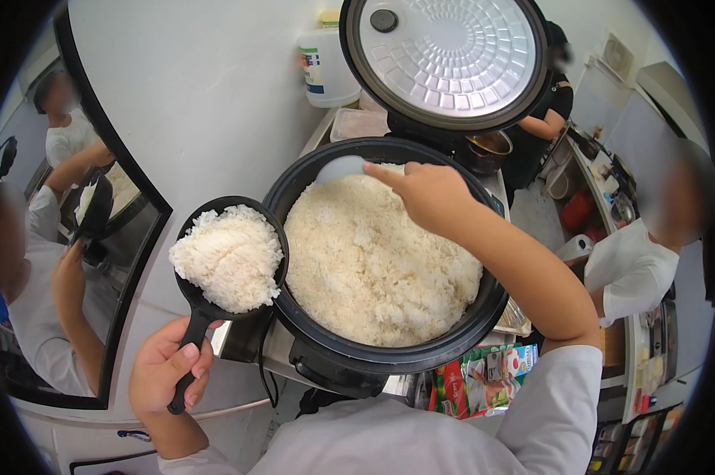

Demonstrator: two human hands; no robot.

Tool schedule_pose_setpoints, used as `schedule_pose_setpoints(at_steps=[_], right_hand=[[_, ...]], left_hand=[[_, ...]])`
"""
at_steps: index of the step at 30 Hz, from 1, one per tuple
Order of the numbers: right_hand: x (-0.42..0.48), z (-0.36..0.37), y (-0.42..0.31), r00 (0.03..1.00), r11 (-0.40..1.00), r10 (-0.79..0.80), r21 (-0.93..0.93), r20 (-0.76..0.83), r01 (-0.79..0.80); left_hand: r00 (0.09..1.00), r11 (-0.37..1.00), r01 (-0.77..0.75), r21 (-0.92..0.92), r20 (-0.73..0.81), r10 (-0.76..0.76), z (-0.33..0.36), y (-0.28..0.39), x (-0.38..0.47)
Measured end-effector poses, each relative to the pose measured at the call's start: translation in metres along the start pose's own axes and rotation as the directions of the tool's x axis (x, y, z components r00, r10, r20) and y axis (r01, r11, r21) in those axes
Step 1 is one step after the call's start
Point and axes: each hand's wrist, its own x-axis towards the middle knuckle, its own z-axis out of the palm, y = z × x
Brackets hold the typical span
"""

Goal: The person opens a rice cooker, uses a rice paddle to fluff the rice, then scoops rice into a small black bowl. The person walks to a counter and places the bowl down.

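Note:
My left hand [170, 368] grips the handle of a black ladle-like scoop [198, 323], heaped with cooked white rice [229, 258]. It is held level just left of a large black rice cooker [387, 356]. Cooked rice [381, 261] fills most of the cooker's pot. Over the far part of the pot, my right hand [431, 196] holds a pale grey rice paddle [340, 168], its blade against the far left edge of the rice and the inner wall. My index finger points along the paddle; its handle is hidden under my hand. The cooker's lid [446, 53] stands raised behind the pot.
A framed mirror [72, 237] hangs on the left wall. Behind the cooker are a plastic jug [330, 68], a clear container [360, 124] and a metal pot [489, 145]. Food packets [482, 380] lie at the front right. Two people stand at the right, near a counter [595, 178].

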Motion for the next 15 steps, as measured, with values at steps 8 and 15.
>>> schedule_pose_setpoints(at_steps=[8, 15], right_hand=[[-0.040, -0.009, 0.015, 0.972, 0.999, -0.022, -0.040, 0.234, 0.032], [-0.059, -0.025, 0.003, 0.997, 0.994, -0.075, -0.075, -0.003, 0.075]], left_hand=[[1.000, 1.000, -0.006, -0.007, -0.017, 0.006, -0.002, -0.003, -0.003], [0.999, 1.000, -0.014, -0.006, -0.042, 0.014, -0.005, -0.003, -0.005]])
